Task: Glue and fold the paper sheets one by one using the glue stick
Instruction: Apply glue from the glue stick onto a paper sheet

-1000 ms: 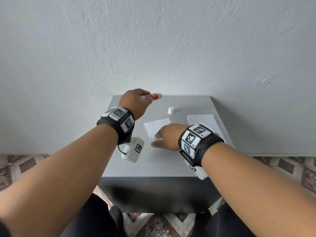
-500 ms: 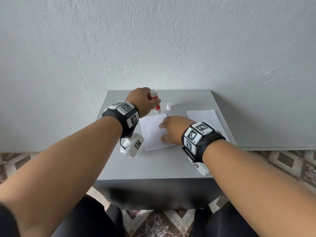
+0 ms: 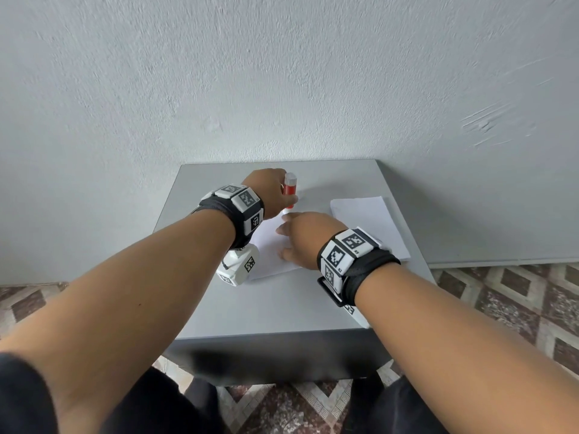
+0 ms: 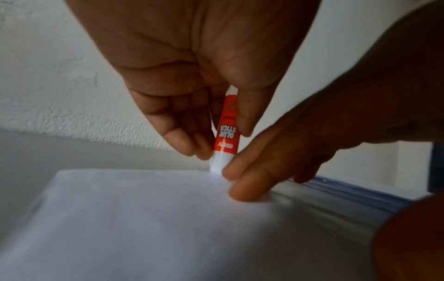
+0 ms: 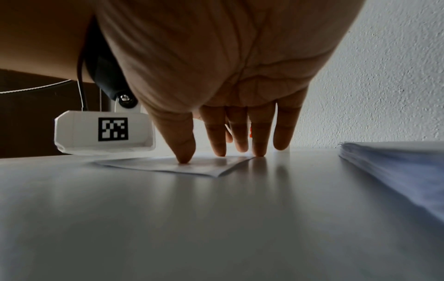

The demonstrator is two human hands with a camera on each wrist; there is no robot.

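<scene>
My left hand [image 3: 272,192] [image 4: 206,106] grips a red-and-white glue stick [image 3: 289,190] [image 4: 227,131] upright, its white tip touching the far right corner of a single white paper sheet [image 3: 271,245] [image 4: 144,218] [image 5: 168,165]. The sheet lies flat on the grey table [image 3: 282,308]. My right hand [image 3: 300,238] [image 5: 228,133] rests on the sheet's right side with straight, spread fingers pressing it down, right beside the glue tip. The glue stick's cap is hidden from view.
A stack of white paper sheets [image 3: 369,223] [image 5: 396,165] lies at the table's right side. The table stands against a white textured wall [image 3: 282,73]. Patterned floor tiles [image 3: 517,302] show around it. The left wrist camera housing [image 3: 239,267] [image 5: 103,131] hangs just above the sheet's near left.
My left hand turned the glue stick from sideways to upright and lowered its tip onto the sheet's far corner. My right hand stayed on the sheet, fingers now spread flat.
</scene>
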